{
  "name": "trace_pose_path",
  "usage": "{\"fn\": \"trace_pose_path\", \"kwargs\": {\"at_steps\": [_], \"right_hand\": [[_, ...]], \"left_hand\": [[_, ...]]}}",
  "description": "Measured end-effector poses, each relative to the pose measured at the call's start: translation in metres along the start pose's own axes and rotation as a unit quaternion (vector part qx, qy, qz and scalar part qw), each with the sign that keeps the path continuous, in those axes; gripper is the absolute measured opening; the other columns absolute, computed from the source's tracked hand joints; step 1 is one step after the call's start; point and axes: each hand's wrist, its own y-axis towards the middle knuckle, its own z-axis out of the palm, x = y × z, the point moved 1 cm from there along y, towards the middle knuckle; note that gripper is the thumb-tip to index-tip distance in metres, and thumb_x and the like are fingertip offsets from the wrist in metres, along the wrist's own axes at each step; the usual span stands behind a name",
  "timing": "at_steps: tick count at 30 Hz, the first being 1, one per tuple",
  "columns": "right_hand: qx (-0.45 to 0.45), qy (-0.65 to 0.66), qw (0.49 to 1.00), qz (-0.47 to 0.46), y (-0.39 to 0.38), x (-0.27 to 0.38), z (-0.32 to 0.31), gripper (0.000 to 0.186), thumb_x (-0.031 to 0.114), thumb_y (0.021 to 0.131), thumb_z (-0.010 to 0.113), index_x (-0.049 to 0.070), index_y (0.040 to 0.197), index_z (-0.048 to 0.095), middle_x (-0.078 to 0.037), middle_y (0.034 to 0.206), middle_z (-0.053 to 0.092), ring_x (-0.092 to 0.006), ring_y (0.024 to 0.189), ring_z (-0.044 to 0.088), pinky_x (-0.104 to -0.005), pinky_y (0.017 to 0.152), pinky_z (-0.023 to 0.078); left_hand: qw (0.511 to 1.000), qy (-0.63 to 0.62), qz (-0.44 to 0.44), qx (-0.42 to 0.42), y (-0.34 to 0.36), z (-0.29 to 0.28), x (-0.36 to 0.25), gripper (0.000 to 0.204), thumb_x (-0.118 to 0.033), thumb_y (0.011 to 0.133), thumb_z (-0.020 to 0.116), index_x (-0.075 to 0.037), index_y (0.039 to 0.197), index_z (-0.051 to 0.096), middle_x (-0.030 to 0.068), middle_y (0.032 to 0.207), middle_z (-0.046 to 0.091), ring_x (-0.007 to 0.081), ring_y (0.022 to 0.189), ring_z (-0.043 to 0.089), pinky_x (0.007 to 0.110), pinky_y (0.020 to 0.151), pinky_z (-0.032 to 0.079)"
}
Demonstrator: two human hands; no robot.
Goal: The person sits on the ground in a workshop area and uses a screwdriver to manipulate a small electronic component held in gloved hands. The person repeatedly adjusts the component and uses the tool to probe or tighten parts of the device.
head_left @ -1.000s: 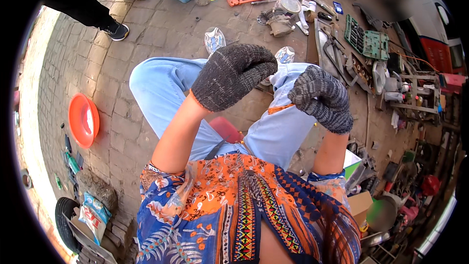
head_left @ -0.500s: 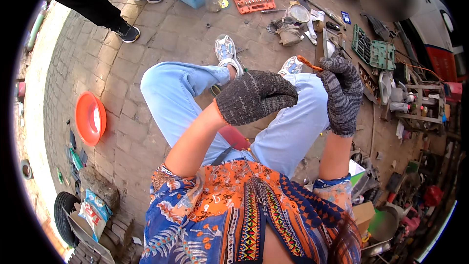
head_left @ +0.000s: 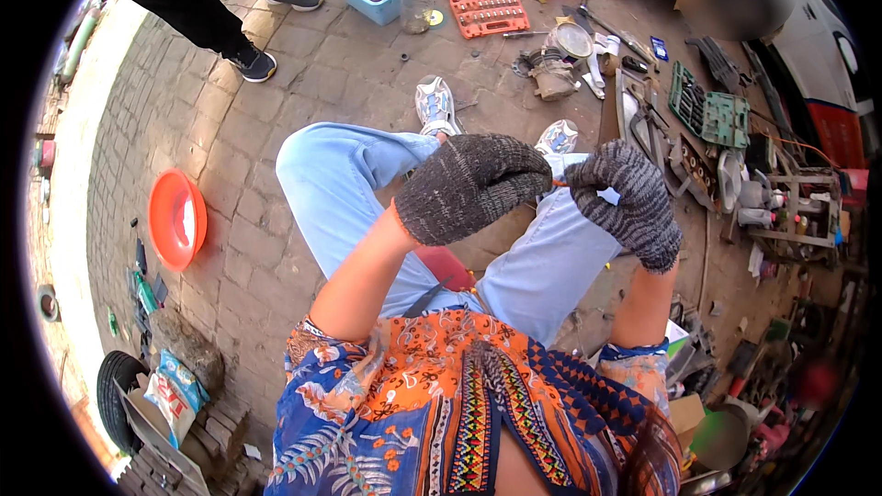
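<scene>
Both my hands wear dark grey knitted gloves and meet above my thighs. My left hand (head_left: 473,186) is closed, its fingertips pressed together and pointing right; whatever they pinch is hidden. Fingers curled, my right hand (head_left: 629,207) faces it from the other side. Between the fingertips shows a bit of a thin orange strand (head_left: 559,185), perhaps wire; my right hand closes on it and most of it is covered. Light blue jeans (head_left: 344,188) lie beneath the hands.
An orange basin (head_left: 177,220) stands at left. Ahead are a blue tub (head_left: 377,9) of dark scraps, an orange socket set (head_left: 487,14) and a metal motor part (head_left: 554,78). A green tool case (head_left: 726,119) lies right. Someone in black trousers (head_left: 179,0) stands far left.
My right hand has come down and left toward my left hand, bringing the orange strand to its fingertips. Most of the strand, which stuck out before, is now covered.
</scene>
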Motion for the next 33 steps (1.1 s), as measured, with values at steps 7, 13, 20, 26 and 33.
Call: {"fn": "trace_pose_path", "kwargs": {"at_steps": [7,13,20,26,33], "right_hand": [[-0.294,0.282,0.905,0.12,0.011,0.009,0.018,0.019,-0.002,0.071,0.068,0.004,0.088,0.062,-0.004,0.089,0.063,-0.0183,0.085,0.061,-0.0338,0.075,0.049],[0.017,0.19,0.98,-0.064,-0.004,-0.003,0.011,0.025,0.002,0.062,0.072,0.007,0.084,0.064,-0.01,0.079,0.061,-0.0251,0.077,0.059,-0.0335,0.075,0.047],[-0.096,0.028,0.995,0.001,0.011,0.001,0.005,0.022,0.003,0.068,0.072,0.007,0.088,0.064,-0.009,0.084,0.062,-0.0238,0.078,0.061,-0.0321,0.073,0.049],[-0.131,0.408,0.903,-0.039,-0.003,0.008,0.019,0.018,-0.006,0.068,0.069,0.002,0.084,0.063,-0.007,0.08,0.063,-0.0163,0.08,0.06,-0.0324,0.079,0.048],[0.081,0.209,0.974,-0.011,-0.015,0.009,0.02,0.022,0.002,0.064,0.075,0.007,0.083,0.065,-0.006,0.082,0.063,-0.0231,0.083,0.06,-0.0337,0.079,0.046]], "left_hand": [[0.998,-0.008,0.051,0.034,0.006,0.009,0.005,0.018,-0.008,0.082,0.06,-0.001,0.098,0.064,0.0095,0.089,0.065,0.02,0.08,0.062,0.031,0.074,0.05],[0.998,-0.059,-0.037,-0.012,0.004,-0.005,0.007,0.019,-0.009,0.081,0.063,0.0,0.098,0.064,0.009,0.091,0.065,0.0131,0.073,0.061,0.028,0.068,0.05],[0.999,-0.014,0.025,0.021,0.004,0.002,0.004,0.019,-0.009,0.082,0.06,0.0,0.098,0.064,0.0108,0.092,0.064,0.0228,0.084,0.062,0.032,0.076,0.049],[0.999,-0.001,0.026,0.03,0.001,0.006,0.01,0.02,-0.013,0.082,0.059,-0.003,0.098,0.065,0.0116,0.096,0.064,0.0254,0.087,0.061,0.035,0.082,0.047],[0.999,-0.021,-0.004,0.023,0.0,-0.002,0.011,0.02,-0.011,0.081,0.06,-0.003,0.098,0.064,0.0132,0.094,0.064,0.027,0.085,0.061,0.036,0.08,0.048]]}}
